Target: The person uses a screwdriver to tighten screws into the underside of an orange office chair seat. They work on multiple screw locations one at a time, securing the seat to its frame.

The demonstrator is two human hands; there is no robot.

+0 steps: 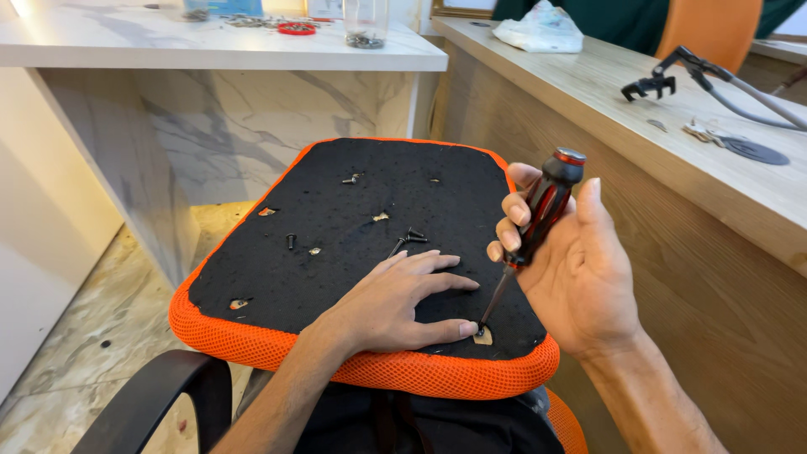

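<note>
Nearest the camera, an upturned chair seat [336, 244] with black underside and orange mesh rim rests on the person's lap. Left hand [395, 303] lies flat on it, fingers spread, thumb beside a hole at the seat's near right corner. Right hand [572, 261] grips a red-and-black screwdriver [534, 227], its tip in that hole. Loose screws [409, 237] lie near the seat's middle.
</note>
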